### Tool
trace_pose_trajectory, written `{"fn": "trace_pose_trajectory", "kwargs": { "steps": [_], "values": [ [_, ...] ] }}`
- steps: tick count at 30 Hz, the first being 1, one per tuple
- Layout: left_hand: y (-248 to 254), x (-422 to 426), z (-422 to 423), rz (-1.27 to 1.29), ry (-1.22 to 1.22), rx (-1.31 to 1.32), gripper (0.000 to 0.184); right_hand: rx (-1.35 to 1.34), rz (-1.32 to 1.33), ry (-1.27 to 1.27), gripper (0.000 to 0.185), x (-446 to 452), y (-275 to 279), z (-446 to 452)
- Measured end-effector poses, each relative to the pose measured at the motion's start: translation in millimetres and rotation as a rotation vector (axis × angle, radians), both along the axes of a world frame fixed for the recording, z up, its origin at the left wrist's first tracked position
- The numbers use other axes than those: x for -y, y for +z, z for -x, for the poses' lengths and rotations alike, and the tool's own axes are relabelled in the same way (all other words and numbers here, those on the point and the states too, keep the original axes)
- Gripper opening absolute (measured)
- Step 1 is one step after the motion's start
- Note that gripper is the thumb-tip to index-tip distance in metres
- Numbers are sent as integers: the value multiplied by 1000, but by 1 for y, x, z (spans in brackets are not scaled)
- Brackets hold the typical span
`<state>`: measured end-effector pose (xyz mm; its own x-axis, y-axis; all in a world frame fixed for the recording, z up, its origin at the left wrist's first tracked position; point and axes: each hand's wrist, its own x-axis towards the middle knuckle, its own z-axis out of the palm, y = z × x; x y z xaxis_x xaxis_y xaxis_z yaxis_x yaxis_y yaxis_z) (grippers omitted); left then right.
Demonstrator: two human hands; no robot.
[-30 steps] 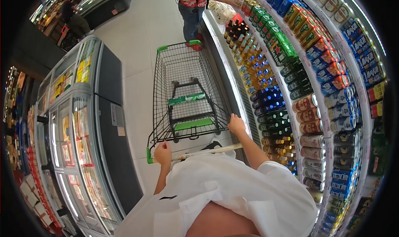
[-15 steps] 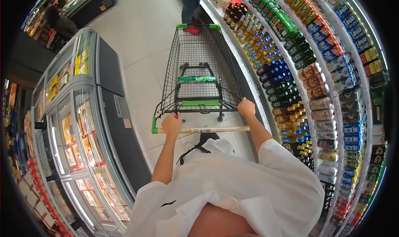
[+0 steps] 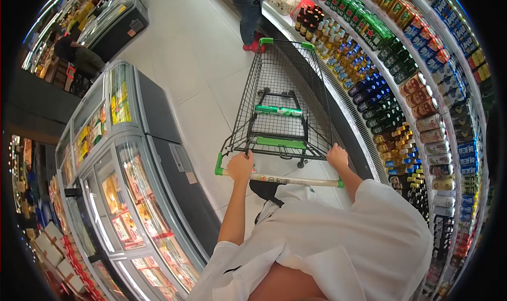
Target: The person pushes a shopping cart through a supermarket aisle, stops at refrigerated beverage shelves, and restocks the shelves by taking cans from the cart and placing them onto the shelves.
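Observation:
A black wire shopping cart (image 3: 247, 98) with green corner pieces is in front of me, its pale handle bar (image 3: 288, 180) toward my body. My left hand (image 3: 240, 165) is closed on the cart at the handle's left part, thumb up. At the rear right corner of the basket, my right hand (image 3: 337, 156) has its fingers curled around the frame. Two green cans (image 3: 278, 110) lie end to end, seen through the mesh; whether they rest in the basket or lower is hard to tell.
Drink shelves (image 3: 364, 137) with bottles and cans curve along the right, close to the cart's side. Glass-topped freezers (image 3: 150, 100) line the left. A person in jeans (image 3: 249, 21) stands at the cart's front end, and another person (image 3: 79, 53) is at the far left.
The cart, both hands and the freezers have shifted right in view as the camera turned left. The person ahead now shows an arm stretched toward the shelves. Both hands keep their hold.

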<state>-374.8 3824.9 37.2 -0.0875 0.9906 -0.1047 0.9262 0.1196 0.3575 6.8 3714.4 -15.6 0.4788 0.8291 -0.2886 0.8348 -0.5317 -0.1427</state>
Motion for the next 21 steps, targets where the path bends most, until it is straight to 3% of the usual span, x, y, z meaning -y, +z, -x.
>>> {"fn": "trace_pose_trajectory", "kwargs": {
  "steps": [13,21],
  "values": [
    [9,-98,46,268,-382,-110,52,-15,-1,-303,25,-22,4,79],
    [-11,-175,105,220,-611,-131,50,56,-20,-455,27,-33,-6,173]
  ]
}}
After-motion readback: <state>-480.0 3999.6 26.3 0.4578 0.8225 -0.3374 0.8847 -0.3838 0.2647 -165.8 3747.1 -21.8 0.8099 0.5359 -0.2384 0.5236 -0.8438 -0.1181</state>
